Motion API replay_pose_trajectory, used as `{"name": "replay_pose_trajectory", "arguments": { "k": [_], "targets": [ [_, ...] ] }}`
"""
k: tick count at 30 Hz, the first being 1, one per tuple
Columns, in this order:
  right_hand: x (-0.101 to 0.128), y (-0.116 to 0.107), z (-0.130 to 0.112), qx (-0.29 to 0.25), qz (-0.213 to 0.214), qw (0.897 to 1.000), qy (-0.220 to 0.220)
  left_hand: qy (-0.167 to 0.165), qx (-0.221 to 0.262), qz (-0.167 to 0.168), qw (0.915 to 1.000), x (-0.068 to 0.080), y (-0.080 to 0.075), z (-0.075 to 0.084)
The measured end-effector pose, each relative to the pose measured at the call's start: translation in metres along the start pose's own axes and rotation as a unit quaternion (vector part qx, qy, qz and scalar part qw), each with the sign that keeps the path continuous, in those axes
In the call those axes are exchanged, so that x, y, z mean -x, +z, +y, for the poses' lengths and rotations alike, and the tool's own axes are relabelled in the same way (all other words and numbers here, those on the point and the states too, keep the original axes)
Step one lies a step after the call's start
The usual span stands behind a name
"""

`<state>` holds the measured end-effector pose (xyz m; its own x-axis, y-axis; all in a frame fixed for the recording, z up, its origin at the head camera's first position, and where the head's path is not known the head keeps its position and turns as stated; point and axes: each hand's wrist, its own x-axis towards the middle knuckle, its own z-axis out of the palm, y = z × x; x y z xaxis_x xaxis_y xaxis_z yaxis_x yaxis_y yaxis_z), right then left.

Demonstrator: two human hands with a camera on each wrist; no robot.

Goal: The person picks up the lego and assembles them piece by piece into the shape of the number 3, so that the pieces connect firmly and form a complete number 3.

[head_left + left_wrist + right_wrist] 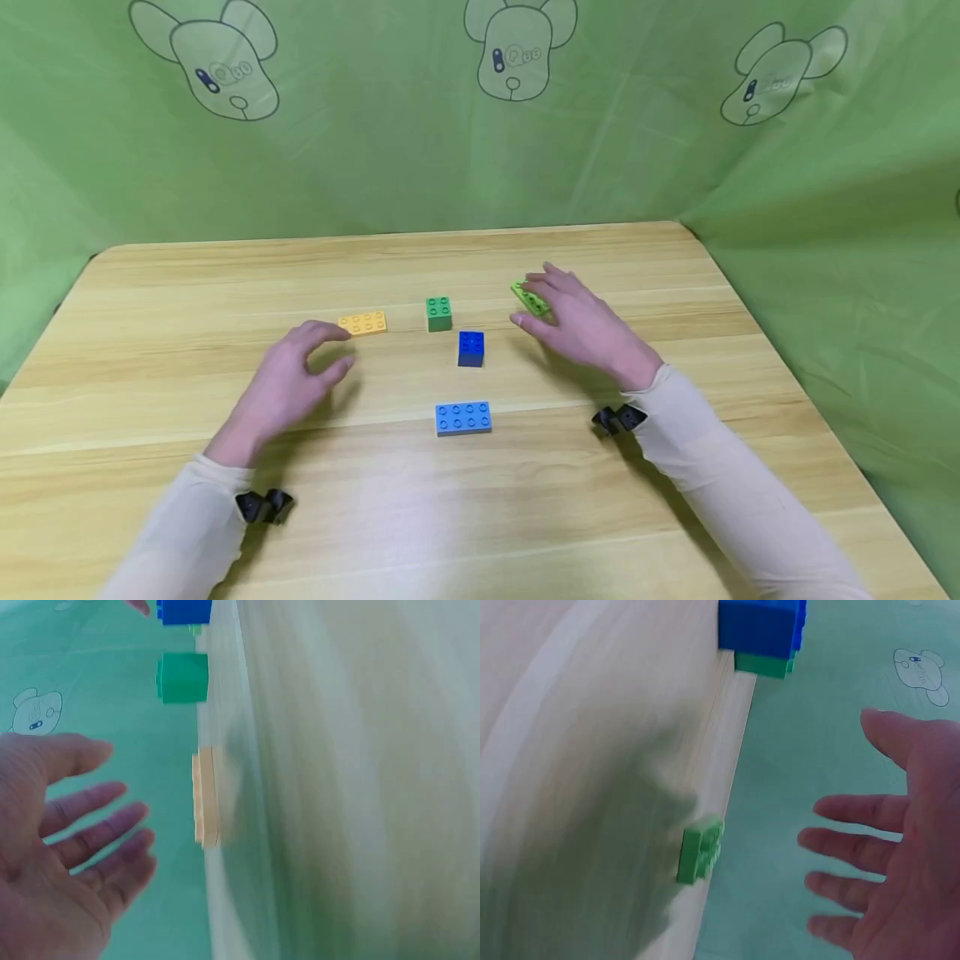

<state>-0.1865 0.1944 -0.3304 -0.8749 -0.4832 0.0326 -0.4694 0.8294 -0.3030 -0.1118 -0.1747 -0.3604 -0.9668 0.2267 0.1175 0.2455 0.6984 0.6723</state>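
Note:
My left hand [288, 383] hovers over the table just left of a flat yellow-orange toy brick [363, 323], thumb and fingers apart around nothing. In the left wrist view that brick [206, 796] lies beyond the spread fingertips. My right hand [581, 325] reaches over a lime-green flat brick [529, 298] and hides part of it in the head view. The right wrist view has the lime-green brick [700, 850] on the tabletop, with a gap between it and the fingers. Between the hands stand a green square brick [438, 313] and a dark blue square brick [471, 349].
A lighter blue oblong brick [463, 418] lies nearer the front, its studs up. The wooden table [390, 517] ends at a back edge against a green curtain [390, 167] printed with cartoon heads, which also hangs along the right side.

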Motion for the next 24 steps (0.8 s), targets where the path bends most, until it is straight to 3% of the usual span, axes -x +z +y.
{"name": "replay_pose_trajectory", "arguments": {
  "k": [4,9,13,18,24],
  "targets": [
    [0.000,0.001,-0.004,-0.033,-0.004,0.999,-0.007,0.017,0.056,-0.002,0.9983,0.000,0.006,0.003],
    [-0.001,0.004,-0.005,-0.109,-0.009,0.993,-0.032,0.009,0.103,-0.012,0.9946,0.000,0.008,0.006],
    [-0.003,0.006,-0.006,-0.198,-0.017,0.979,-0.052,0.000,0.143,-0.026,0.9894,-0.001,0.012,0.008],
    [-0.007,0.009,-0.009,-0.294,-0.030,0.954,-0.054,0.015,0.211,-0.043,0.9763,-0.003,0.019,0.011],
    [-0.010,0.012,-0.012,-0.351,-0.044,0.934,-0.047,0.025,0.234,-0.068,0.9696,-0.003,0.024,0.016]
  ]
}}
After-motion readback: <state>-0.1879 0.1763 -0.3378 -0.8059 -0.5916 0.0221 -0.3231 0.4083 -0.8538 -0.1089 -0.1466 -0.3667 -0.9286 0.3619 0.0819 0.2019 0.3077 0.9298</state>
